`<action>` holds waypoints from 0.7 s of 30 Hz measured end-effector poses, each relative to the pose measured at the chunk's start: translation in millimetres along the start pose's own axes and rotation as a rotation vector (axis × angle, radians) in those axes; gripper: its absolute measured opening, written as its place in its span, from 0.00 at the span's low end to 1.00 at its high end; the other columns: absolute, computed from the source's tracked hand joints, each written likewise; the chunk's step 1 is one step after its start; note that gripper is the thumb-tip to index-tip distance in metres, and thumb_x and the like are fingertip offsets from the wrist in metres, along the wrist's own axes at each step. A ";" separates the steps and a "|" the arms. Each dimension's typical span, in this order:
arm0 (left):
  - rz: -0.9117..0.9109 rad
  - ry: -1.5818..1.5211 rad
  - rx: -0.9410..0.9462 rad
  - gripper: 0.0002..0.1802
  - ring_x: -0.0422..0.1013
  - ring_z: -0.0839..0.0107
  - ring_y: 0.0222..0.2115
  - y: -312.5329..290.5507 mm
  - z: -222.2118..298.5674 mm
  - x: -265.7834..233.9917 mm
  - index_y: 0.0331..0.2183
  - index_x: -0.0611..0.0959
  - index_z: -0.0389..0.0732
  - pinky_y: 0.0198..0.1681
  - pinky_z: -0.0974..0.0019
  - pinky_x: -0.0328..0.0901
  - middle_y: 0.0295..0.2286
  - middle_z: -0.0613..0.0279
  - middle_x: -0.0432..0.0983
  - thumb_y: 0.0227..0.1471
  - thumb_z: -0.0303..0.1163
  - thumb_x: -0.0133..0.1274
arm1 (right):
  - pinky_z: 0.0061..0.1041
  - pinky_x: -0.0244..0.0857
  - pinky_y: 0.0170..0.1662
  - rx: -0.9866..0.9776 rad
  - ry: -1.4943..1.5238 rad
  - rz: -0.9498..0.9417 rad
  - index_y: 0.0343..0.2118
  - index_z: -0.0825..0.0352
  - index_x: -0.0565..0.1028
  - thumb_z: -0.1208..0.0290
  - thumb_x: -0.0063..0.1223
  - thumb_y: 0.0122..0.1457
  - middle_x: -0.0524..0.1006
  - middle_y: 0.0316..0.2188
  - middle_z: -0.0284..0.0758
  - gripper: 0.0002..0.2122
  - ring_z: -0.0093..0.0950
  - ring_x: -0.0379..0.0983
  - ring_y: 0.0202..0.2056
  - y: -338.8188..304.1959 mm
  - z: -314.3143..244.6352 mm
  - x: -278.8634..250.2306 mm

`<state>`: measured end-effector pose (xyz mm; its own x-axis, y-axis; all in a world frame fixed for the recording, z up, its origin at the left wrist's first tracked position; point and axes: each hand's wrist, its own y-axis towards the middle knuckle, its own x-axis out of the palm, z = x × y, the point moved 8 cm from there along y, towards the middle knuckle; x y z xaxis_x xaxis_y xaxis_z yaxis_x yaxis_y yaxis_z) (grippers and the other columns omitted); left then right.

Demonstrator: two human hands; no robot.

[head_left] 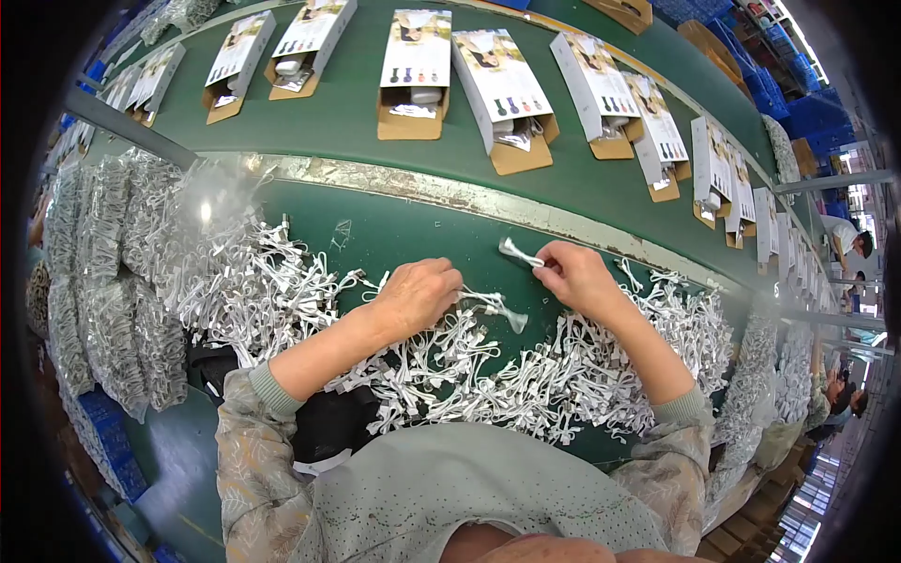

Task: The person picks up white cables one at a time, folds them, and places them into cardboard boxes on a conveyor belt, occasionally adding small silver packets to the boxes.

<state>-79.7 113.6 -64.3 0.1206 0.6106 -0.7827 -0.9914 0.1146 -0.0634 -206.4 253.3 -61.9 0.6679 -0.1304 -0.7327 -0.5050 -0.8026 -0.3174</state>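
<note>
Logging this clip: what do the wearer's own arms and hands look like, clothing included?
Both the left hand and right hand are ungloved. The sleeves are grey-beige with a leaf-like print, ending in plain grey-green cuffs partway up the forearms. Over the torso is a grey-green garment dotted with small holes.

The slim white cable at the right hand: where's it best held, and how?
Probably pinch the slim white cable by its narrow lower right end, coming from the right, where the right hand has its grip: the wider far end points up and left, away.
</note>
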 end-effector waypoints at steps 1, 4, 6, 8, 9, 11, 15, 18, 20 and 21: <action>-0.008 -0.019 -0.047 0.05 0.71 0.57 0.29 -4.9 -6.9 -2.4 0.27 0.77 0.38 0.32 0.58 0.66 0.26 0.58 0.72 0.44 0.28 0.54 | 0.21 0.67 0.30 0.163 0.211 -0.024 0.35 0.69 0.72 0.68 0.55 0.53 0.75 0.26 0.34 0.11 0.22 0.72 0.24 2.9 2.9 -3.3; -0.024 0.028 -0.082 0.08 0.71 0.56 0.27 -12.7 -9.1 -5.5 0.26 0.76 0.39 0.30 0.57 0.67 0.24 0.57 0.72 0.42 0.31 0.56 | 0.16 0.69 0.32 0.293 0.956 -0.057 0.34 0.69 0.72 0.66 0.52 0.56 0.74 0.27 0.30 0.10 0.18 0.71 0.25 31.9 -1.6 13.0; -0.015 0.123 -0.032 0.09 0.71 0.56 0.26 -17.0 -2.3 1.2 0.26 0.75 0.39 0.29 0.56 0.67 0.24 0.57 0.71 0.42 0.32 0.56 | 0.16 0.69 0.32 0.277 1.150 -0.015 0.35 0.69 0.71 0.66 0.52 0.57 0.74 0.27 0.32 0.11 0.18 0.71 0.27 65.2 -9.7 22.7; -0.023 0.140 -0.057 0.07 0.72 0.56 0.26 -17.3 -3.4 5.9 0.25 0.74 0.39 0.29 0.55 0.67 0.24 0.57 0.71 0.42 0.31 0.55 | 0.18 0.71 0.32 0.302 1.341 0.065 0.33 0.71 0.72 0.69 0.51 0.57 0.74 0.28 0.33 0.09 0.20 0.72 0.28 100.2 -9.2 33.1; -0.050 0.103 -0.095 0.06 0.72 0.55 0.26 -16.2 -3.2 3.0 0.26 0.75 0.39 0.29 0.55 0.67 0.24 0.57 0.73 0.43 0.29 0.53 | 0.20 0.72 0.33 0.296 1.460 0.081 0.32 0.71 0.72 0.70 0.51 0.56 0.74 0.27 0.34 0.08 0.22 0.72 0.28 119.5 -5.5 39.8; -0.042 0.036 -0.164 0.05 0.72 0.55 0.26 -20.9 -5.4 -5.0 0.26 0.76 0.38 0.28 0.56 0.67 0.24 0.56 0.74 0.42 0.29 0.53 | 0.22 0.73 0.33 0.332 1.564 0.122 0.32 0.72 0.72 0.73 0.51 0.56 0.74 0.27 0.35 0.06 0.24 0.72 0.28 151.8 -11.8 48.0; 0.079 -0.179 -0.282 0.05 0.73 0.65 0.20 -23.4 -13.2 -29.1 0.24 0.77 0.35 0.25 0.65 0.67 0.18 0.55 0.74 0.43 0.27 0.54 | 0.22 0.73 0.29 0.278 1.638 0.323 0.30 0.75 0.73 0.74 0.55 0.53 0.76 0.25 0.39 0.08 0.27 0.74 0.25 201.7 -10.7 32.9; 0.208 -0.386 -0.475 0.06 0.67 0.82 0.19 -25.2 -47.1 -51.7 0.24 0.77 0.33 0.22 0.73 0.63 0.16 0.65 0.72 0.45 0.26 0.55 | 0.21 0.60 0.17 0.278 0.613 0.440 0.20 0.71 0.75 0.54 0.56 0.52 0.72 0.11 0.34 0.20 0.22 0.69 0.15 187.4 0.3 -6.8; 0.347 -0.402 -0.449 0.07 0.66 0.83 0.19 -6.0 -71.6 -72.5 0.22 0.77 0.33 0.21 0.75 0.62 0.17 0.70 0.70 0.45 0.28 0.55 | 0.29 0.63 0.24 0.255 0.205 0.659 0.17 0.70 0.74 0.51 0.52 0.52 0.72 0.10 0.36 0.22 0.30 0.71 0.16 173.2 35.0 -21.8; 0.411 -0.396 -0.471 0.08 0.66 0.83 0.18 -1.6 -91.2 -83.9 0.22 0.77 0.34 0.21 0.75 0.62 0.16 0.69 0.71 0.46 0.30 0.54 | 0.36 0.63 0.27 0.194 0.208 0.582 0.19 0.70 0.75 0.53 0.50 0.52 0.73 0.16 0.42 0.21 0.39 0.72 0.21 161.8 24.5 -17.8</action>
<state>-92.9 -9.2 -55.0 -0.3439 0.7791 -0.5242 -0.8666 -0.4783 -0.1424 -313.3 140.0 -115.0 0.3373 -0.6383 -0.6920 -0.8929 -0.4498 -0.0204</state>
